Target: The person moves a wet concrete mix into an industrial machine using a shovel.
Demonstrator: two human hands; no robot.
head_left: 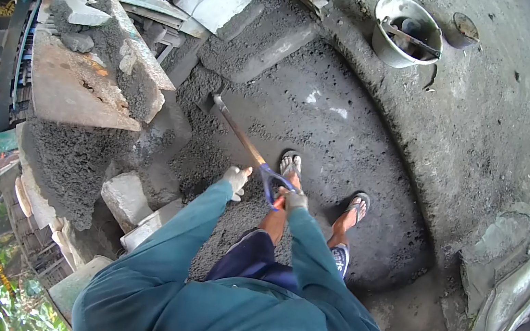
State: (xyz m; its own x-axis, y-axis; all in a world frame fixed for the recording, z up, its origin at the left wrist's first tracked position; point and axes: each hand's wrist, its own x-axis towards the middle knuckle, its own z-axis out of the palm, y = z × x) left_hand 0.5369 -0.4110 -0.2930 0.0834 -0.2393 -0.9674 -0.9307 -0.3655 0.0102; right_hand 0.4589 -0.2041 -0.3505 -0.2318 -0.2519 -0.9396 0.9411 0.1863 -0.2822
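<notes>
My right hand (pixel 297 201), in a pale glove, is closed around the grip of a shovel (pixel 241 135) with a wooden shaft and a blue D-shaped handle. The shovel slants away to the upper left, and its blade meets wet grey mortar (pixel 202 145) on the ground. Off the shaft, to its left, is my left hand (pixel 235 181), also gloved. Its fingers are apart and it holds nothing. My feet in flip-flops stand on a damp, mortar-smeared floor (pixel 349 158), just beyond the handle.
Mortar lies in a heap (pixel 75 163) beside a rusty board (pixel 77 84) at the left. Concrete blocks (pixel 126 199) stand near it. A bucket (pixel 393 55) with tools inside and a small can (pixel 463 32) are at the upper right. Stacked sacks (pixel 515 285) lie far right.
</notes>
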